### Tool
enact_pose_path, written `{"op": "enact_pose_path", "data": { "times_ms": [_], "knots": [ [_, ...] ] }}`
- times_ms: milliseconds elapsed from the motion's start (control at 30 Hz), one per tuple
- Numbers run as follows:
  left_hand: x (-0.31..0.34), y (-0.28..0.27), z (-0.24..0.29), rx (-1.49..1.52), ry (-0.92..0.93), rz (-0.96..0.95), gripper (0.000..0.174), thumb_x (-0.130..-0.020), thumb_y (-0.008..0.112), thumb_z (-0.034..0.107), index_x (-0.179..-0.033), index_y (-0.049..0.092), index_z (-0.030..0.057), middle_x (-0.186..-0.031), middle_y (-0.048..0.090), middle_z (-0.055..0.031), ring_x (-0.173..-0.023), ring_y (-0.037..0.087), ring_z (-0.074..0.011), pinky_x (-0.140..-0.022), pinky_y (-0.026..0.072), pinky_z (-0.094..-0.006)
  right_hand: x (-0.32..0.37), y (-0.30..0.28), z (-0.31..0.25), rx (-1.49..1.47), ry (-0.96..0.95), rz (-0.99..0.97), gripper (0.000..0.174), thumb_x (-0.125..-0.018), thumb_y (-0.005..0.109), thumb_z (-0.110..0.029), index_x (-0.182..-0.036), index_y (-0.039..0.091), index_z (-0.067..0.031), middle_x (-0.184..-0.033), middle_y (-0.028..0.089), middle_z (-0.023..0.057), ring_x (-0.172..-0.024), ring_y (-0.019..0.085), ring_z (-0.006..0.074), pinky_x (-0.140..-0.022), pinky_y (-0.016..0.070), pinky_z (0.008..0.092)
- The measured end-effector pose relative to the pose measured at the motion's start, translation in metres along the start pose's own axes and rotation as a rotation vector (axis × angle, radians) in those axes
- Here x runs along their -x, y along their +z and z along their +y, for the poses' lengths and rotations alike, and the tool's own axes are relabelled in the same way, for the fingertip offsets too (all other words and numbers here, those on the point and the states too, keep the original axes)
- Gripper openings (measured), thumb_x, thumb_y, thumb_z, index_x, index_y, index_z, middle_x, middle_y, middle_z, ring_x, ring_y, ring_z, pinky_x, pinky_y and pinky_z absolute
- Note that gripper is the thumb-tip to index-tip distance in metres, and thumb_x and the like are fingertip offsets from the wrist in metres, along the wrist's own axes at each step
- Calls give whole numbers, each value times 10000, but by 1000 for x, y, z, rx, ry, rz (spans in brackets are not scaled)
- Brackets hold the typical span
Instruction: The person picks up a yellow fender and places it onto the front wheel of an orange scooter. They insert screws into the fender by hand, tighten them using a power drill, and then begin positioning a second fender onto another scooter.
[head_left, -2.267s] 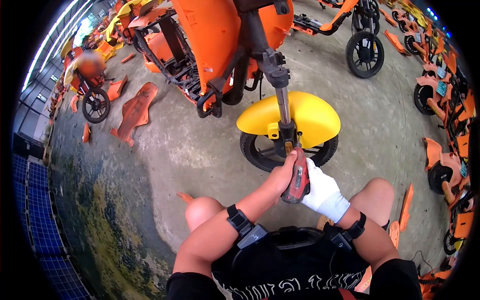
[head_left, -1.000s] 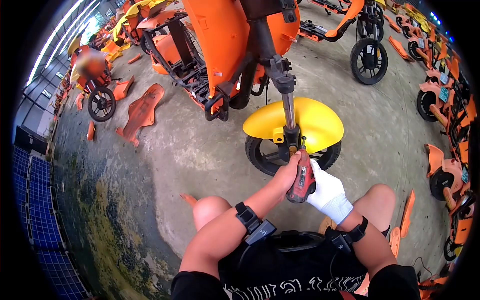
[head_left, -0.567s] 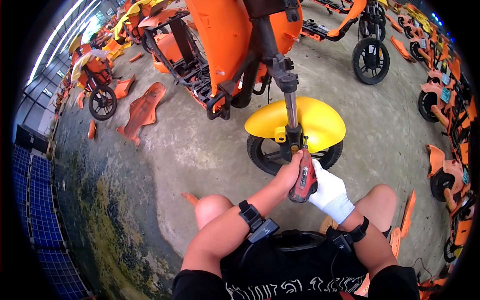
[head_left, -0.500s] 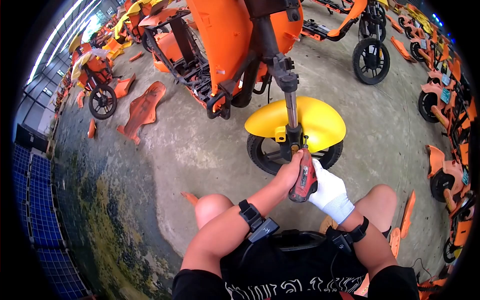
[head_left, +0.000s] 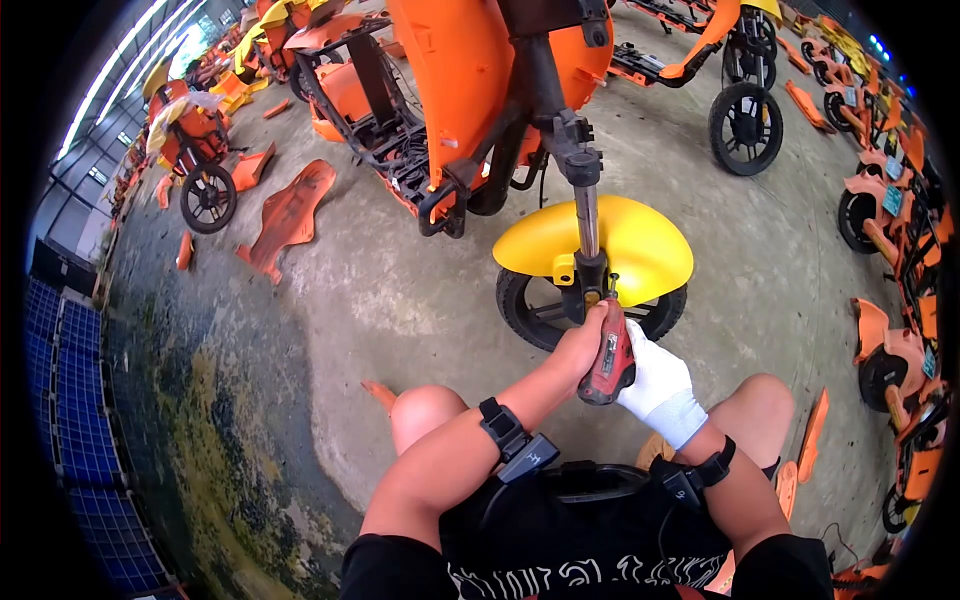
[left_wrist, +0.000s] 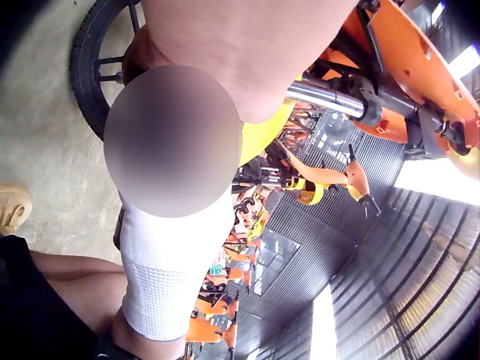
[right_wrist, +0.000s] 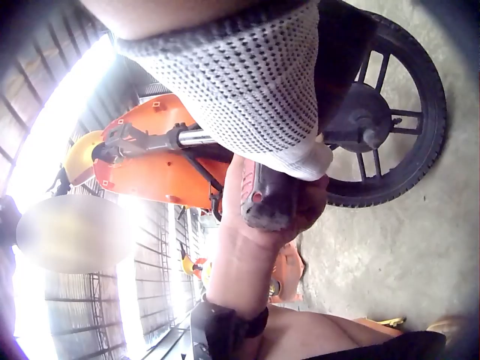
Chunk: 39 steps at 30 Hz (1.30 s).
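In the head view, my bare left hand (head_left: 577, 350) and my gloved right hand (head_left: 655, 378) both hold a red and black cordless driver (head_left: 607, 365). The right wrist view shows the driver's dark base (right_wrist: 268, 202) with bare fingers wrapped about it and the white glove over it. The driver's front points at a dark screw (head_left: 614, 281) beside the lower end of the scooter's front fork (head_left: 588, 225). A yellow mudguard (head_left: 650, 245) covers the top of the black front wheel (head_left: 515, 305). In the left wrist view a blurred patch hides the fingers.
The partly stripped orange scooter (head_left: 455, 90) stands ahead. A loose orange panel (head_left: 290, 215) lies on the concrete floor at left, and an orange strip (head_left: 815, 435) at right. Another scooter's wheel (head_left: 745, 128) stands farther back. Rows of scooters line the right side.
The scooter and hands have shifted slightly rightward in the head view since the oldest frame. Both hands keep hold of the driver at the same spot by the fork.
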<state>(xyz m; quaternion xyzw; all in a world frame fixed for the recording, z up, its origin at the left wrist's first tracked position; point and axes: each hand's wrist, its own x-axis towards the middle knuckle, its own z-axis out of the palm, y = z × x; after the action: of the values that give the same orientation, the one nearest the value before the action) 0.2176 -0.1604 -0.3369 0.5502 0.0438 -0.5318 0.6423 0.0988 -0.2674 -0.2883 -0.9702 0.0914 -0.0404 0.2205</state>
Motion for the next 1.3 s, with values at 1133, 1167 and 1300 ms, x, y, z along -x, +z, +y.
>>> {"op": "enact_pose_path", "data": {
  "times_ms": [1133, 1167, 1300],
  "knots": [
    [4, 4, 5, 38, 26, -11, 532, -1018, 320, 538, -1027, 591, 79, -808, 645, -53, -661, 625, -160, -650, 535, -303, -1, -6, -5, 39, 31, -35, 792, -744, 724, -322, -1399, 399, -18, -999, 665, 165, -907, 672, 331, -787, 549, 412],
    [3, 3, 4, 39, 22, -8, 533, -1018, 319, 537, -1026, 592, 80, -809, 645, -50, -662, 625, -159, -651, 535, -303, -1, -6, -6, 48, 29, -35, 793, -744, 723, -321, -1399, 398, -18, -997, 666, 166, -902, 673, 331, -785, 550, 413],
    [0, 2, 4, 22, 11, -3, 532, -1017, 313, 535, -1022, 591, 83, -811, 646, -50, -665, 625, -157, -654, 536, -307, -1, -5, -5, 57, 71, -54, 855, -715, 776, -362, -1413, 402, -39, -1042, 658, 179, -924, 669, 348, -806, 548, 394]
  ]
}}
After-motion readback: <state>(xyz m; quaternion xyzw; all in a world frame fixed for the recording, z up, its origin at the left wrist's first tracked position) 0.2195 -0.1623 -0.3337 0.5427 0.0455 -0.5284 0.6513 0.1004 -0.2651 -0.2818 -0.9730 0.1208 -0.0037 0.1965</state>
